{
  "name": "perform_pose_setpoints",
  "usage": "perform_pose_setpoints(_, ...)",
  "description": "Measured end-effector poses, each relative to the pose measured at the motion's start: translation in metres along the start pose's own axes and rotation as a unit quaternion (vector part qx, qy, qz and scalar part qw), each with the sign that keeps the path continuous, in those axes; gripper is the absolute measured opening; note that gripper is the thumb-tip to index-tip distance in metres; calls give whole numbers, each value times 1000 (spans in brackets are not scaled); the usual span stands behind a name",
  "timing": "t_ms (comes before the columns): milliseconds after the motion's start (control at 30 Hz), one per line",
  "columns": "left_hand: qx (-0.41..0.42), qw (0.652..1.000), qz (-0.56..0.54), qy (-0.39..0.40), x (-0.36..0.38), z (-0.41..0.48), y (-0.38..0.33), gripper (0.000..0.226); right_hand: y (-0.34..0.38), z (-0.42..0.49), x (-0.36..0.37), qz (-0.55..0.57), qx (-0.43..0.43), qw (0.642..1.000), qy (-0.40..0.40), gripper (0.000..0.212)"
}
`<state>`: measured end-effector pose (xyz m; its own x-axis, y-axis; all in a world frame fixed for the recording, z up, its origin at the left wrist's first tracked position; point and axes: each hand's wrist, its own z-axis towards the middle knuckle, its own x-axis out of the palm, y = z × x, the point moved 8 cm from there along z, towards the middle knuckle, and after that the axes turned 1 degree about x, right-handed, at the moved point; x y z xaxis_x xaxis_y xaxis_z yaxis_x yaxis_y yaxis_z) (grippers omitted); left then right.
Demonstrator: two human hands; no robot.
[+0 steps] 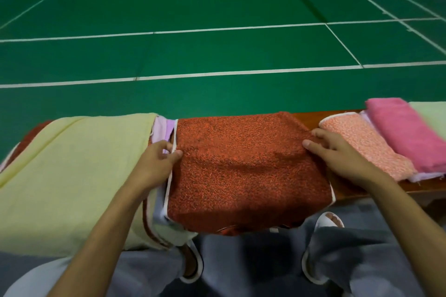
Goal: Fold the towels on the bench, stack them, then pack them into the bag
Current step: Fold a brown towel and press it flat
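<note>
Pinching the rust-red towel [246, 171] at 9 o'clock, the left hand [158, 164] lies well apart from the right hand [337, 154], resting on it at 3 o'clock, grip unclear.
</note>
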<state>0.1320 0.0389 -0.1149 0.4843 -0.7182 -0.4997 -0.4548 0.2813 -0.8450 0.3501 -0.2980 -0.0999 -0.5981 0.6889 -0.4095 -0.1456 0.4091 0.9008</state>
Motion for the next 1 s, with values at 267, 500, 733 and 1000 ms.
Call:
perform_pose_setpoints(267,30,947,-254,193,-3,-14,-34,77,27,-16,-6,237,-42,968,66,70)
perform_pose_setpoints(500,75,993,-42,84,-19,-5,-26,35,16,-19,-21,122,-8,992,24,39)
perform_pose_setpoints(733,120,987,104,5,-24,-1,-25,26,15,-15,-25,-31,-22,999,-37,37)
perform_pose_setpoints(1000,133,966,206,-79,-38,-4,-43,12,34,-12,-35,-222,-75,969,-76,26)
